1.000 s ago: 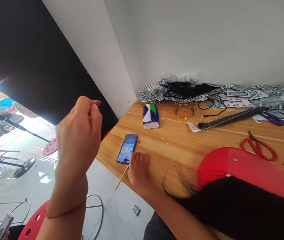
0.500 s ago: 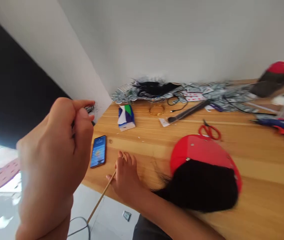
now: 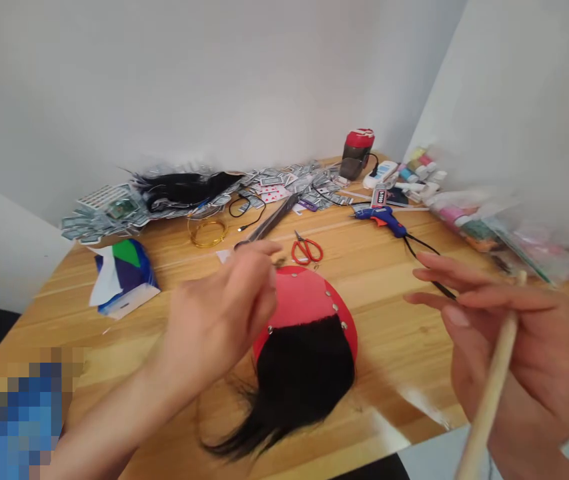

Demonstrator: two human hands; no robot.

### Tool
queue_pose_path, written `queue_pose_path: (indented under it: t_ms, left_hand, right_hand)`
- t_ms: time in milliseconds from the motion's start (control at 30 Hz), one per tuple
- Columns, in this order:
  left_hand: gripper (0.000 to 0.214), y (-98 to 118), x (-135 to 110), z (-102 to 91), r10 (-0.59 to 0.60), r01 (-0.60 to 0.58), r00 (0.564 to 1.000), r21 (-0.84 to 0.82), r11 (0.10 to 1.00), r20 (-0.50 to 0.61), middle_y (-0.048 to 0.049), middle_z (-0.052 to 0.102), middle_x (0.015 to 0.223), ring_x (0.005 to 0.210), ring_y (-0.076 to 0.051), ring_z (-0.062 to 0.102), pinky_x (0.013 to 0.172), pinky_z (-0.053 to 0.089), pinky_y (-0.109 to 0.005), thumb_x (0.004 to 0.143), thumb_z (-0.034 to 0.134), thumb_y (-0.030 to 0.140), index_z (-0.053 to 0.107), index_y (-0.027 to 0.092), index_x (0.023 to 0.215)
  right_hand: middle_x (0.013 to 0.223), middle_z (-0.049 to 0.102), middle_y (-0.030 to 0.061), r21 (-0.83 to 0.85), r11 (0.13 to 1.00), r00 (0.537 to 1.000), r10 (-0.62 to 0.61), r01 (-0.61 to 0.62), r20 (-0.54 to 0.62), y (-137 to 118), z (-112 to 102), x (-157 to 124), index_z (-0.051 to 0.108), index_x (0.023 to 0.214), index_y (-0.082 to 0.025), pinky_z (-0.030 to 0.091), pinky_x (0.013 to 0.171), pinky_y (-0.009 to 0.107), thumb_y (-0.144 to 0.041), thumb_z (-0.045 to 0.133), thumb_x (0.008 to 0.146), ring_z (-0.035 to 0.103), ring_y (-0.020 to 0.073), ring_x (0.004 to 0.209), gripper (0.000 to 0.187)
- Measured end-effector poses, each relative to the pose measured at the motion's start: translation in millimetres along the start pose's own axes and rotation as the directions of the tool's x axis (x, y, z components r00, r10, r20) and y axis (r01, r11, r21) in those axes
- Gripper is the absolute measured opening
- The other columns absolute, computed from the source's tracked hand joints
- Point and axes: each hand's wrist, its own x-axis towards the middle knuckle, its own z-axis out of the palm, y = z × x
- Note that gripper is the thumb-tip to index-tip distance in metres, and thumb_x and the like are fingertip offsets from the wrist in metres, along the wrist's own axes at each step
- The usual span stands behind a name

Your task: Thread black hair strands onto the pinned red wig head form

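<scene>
R hand (image 3: 529, 360) up off tbl (image 3: 389, 300) now, 4 o'clock, gripping stick (image 3: 488, 400); L hand (image 3: 221, 310) moved to 9 o'clock of red cap (image 3: 304, 297), fingers curled, can't tell if holding smth.

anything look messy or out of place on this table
The loose cards heaped along the back wall overlap at all angles, as if spilled. The black hair on the red form also looks unkempt, with strands straggling over the table.
</scene>
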Motion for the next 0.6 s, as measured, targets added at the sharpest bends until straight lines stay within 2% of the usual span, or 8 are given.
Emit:
queue_pose_path:
  t_ms: [33,100,233,300,400,467,533,600]
  left_hand:
    - [0.021,-1.8,3.8,14.1,0.056,-0.055,0.998,-0.046,0.997,0.031,0.0005,0.076,0.116,0.075,-0.009,0.073,0.050,0.045,-0.019,0.102,0.037,0.022,0.058,0.025,0.099]
    - [0.025,-6.4,10.4,39.1,0.073,-0.067,0.995,-0.085,0.994,0.061,-0.0003,0.077,0.110,0.076,-0.011,0.074,0.054,0.048,-0.018,0.103,0.034,0.023,0.059,0.024,0.099]
    - [0.030,-14.2,17.1,67.8,-0.010,0.018,0.998,-0.104,0.994,0.069,-0.0025,0.078,0.096,0.078,-0.014,0.076,0.060,0.052,-0.019,0.105,0.031,0.024,0.061,0.021,0.104]
    - [0.029,-15.5,15.3,72.6,-0.020,0.030,0.997,-0.135,0.990,0.078,-0.0033,0.077,0.092,0.077,-0.015,0.076,0.061,0.053,-0.020,0.105,0.031,0.024,0.060,0.019,0.104]
    - [0.026,-13.8,7.7,73.5,0.030,-0.005,0.993,-0.220,0.976,0.111,-0.0020,0.078,0.092,0.074,-0.013,0.076,0.061,0.056,-0.019,0.105,0.034,0.021,0.059,0.019,0.106]
    - [0.023,-11.4,1.9,71.8,0.128,-0.088,0.986,-0.315,0.945,0.107,-0.0025,0.079,0.097,0.075,-0.012,0.077,0.062,0.056,-0.017,0.104,0.035,0.019,0.058,0.019,0.109]
    - [0.021,-8.3,-2.7,69.0,0.264,-0.217,0.962,-0.399,0.891,0.065,-0.0053,0.080,0.104,0.085,-0.013,0.078,0.065,0.059,-0.017,0.103,0.037,0.017,0.057,0.017,0.107]
    - [0.021,-4.2,-6.3,65.6,0.387,-0.348,0.922,-0.409,0.843,0.012,-0.0071,0.079,0.107,0.098,-0.016,0.077,0.068,0.061,-0.019,0.101,0.039,0.016,0.058,0.017,0.096]
  right_hand:
    - [0.128,0.065,0.0116,0.001,1.000,1.000,-0.002,0.002,0.005,6.3,-2.5,2.5,0.057,0.102,-0.028,0.059,0.087,0.043,-0.013,0.055,0.097,0.063,0.0279,0.123,0.016]
    - [0.129,0.065,0.0112,-0.063,0.997,0.990,-0.030,0.038,0.136,19.1,-0.2,1.7,0.054,0.106,-0.027,0.056,0.094,0.045,-0.010,0.053,0.096,0.066,0.0263,0.117,0.019]
    - [0.129,0.068,0.0118,-0.190,0.957,0.873,-0.104,0.218,0.476,37.7,18.7,-10.9,0.049,0.107,-0.026,0.043,0.110,0.056,-0.005,0.051,0.091,0.059,0.0273,0.129,0.026]
    - [0.131,0.068,0.0112,-0.171,0.940,0.820,-0.157,0.295,0.551,41.1,26.0,-16.4,0.048,0.105,-0.026,0.038,0.115,0.057,-0.004,0.053,0.086,0.058,0.0267,0.131,0.029]
    - [0.131,0.069,0.0110,-0.089,0.910,0.736,-0.267,0.405,0.621,42.3,28.6,-21.3,0.051,0.097,-0.024,0.038,0.116,0.049,-0.005,0.053,0.081,0.059,0.0237,0.128,0.024]
    - [0.130,0.070,0.0099,-0.052,0.867,0.674,-0.346,0.495,0.653,43.4,25.8,-24.3,0.053,0.086,-0.023,0.035,0.119,0.043,-0.010,0.051,0.085,0.059,0.0212,0.127,0.013]
    - [0.129,0.072,0.0057,-0.026,0.818,0.608,-0.406,0.575,0.682,44.9,20.0,-29.0,0.055,0.078,-0.023,0.028,0.124,0.038,-0.013,0.048,0.094,0.060,0.0177,0.126,0.021]
    - [0.118,0.077,0.0002,0.009,0.792,0.595,-0.466,0.611,0.655,44.4,10.3,-35.2,0.061,0.079,-0.024,0.025,0.125,0.031,-0.018,0.043,0.102,0.066,0.0132,0.115,0.030]
